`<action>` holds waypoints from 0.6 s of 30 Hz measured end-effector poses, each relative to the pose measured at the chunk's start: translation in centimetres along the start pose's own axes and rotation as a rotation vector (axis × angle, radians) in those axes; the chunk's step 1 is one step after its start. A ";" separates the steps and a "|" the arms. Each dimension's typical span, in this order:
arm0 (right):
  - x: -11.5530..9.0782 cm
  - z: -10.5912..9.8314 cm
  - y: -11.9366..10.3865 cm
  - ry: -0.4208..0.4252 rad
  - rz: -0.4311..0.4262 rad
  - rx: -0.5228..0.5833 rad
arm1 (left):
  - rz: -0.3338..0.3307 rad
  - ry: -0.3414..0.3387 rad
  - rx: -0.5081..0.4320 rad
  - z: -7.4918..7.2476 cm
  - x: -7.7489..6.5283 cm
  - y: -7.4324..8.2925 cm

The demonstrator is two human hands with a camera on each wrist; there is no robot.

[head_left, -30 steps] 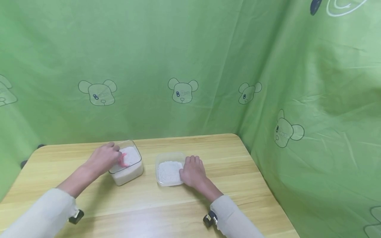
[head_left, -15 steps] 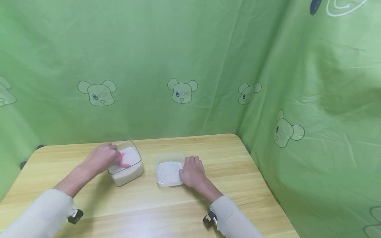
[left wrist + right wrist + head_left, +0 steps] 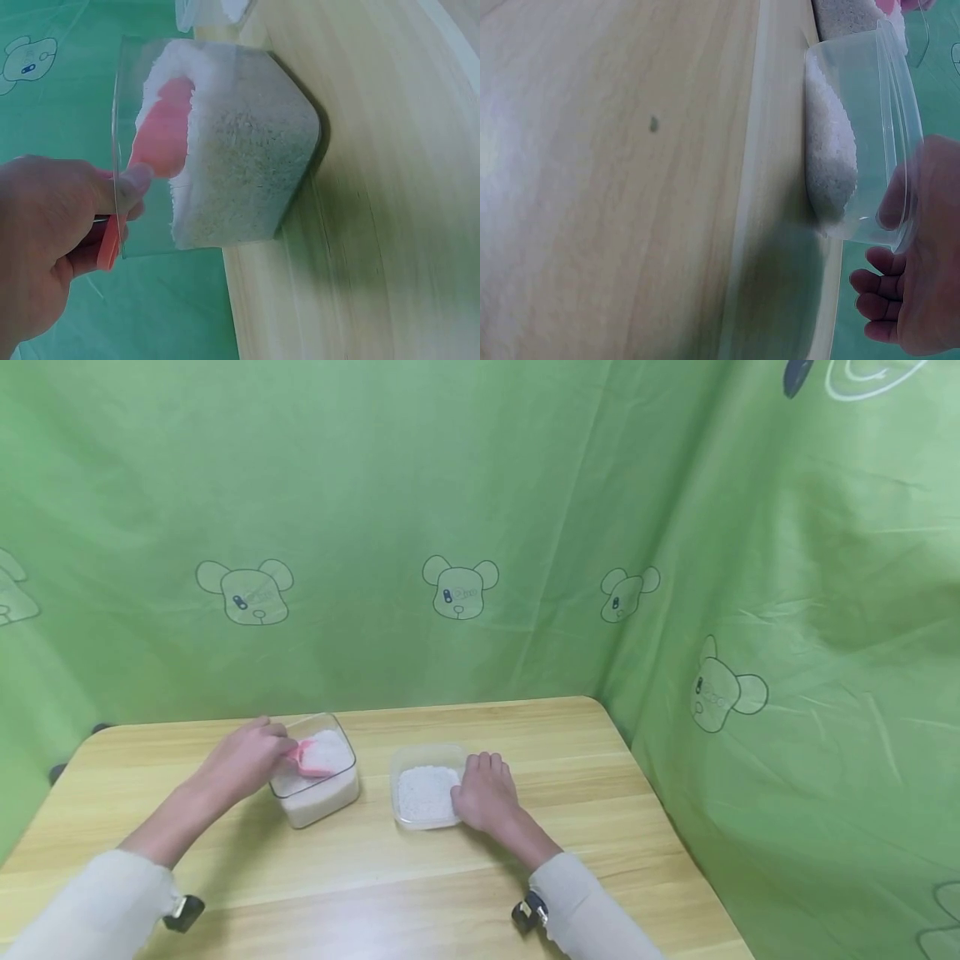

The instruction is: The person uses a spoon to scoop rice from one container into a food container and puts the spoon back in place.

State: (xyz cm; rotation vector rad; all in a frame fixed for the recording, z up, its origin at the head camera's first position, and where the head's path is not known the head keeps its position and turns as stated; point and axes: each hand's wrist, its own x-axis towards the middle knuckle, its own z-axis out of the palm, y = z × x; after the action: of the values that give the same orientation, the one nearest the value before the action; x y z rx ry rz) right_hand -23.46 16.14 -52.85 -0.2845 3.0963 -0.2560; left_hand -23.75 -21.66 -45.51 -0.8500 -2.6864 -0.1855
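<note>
A pale wood-grain table (image 3: pixel 420 893) spreads across six o'clock of the head view, glossy with light towards seven, and a green curtain (image 3: pixel 540 485) printed with outlined bear faces (image 3: pixel 459 593) hangs behind it at twelve and runs down the side at three. On the wood stand a deep clear box (image 3: pixel 322 803) at eight o'clock and, near it but apart, a shallow clear tub (image 3: pixel 429 753) at seven, both holding white grains (image 3: pixel 426 793). From the box's nine o'clock side the left hand (image 3: pixel 243 758) pinches a pink scoop (image 3: pixel 313 760) by its handle between thumb and fingers, the blade inside the box at the grains. The right hand (image 3: pixel 489 793) holds the tub's wall at three o'clock, its four fingers curled and pressed together. The head view mostly hides the scoop's handle; the left wrist view shows its end emerging from the fingers towards eight o'clock, and single grains packed against the box's side. Only the right wrist view shows the fingertips tucked in beyond the tub's outer side, and a small dark speck (image 3: pixel 654 124) on the wood
</note>
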 end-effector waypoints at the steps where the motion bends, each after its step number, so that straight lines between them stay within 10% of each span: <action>1: 0.0 0.0 0.0 -0.001 0.001 -0.002 | -0.004 0.005 -0.003 -0.1 -0.1 0.0; 18: -0.1 0.0 -0.1 -0.002 -0.005 0.000 | -0.076 0.098 -0.084 -0.5 -1.5 0.3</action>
State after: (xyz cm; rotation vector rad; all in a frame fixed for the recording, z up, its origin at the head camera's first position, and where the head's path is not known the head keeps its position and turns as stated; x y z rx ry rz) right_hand -23.38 16.04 -52.81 -0.2921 3.0943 -0.2560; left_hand -22.27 -22.34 -45.56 -0.7436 -2.6368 -0.3497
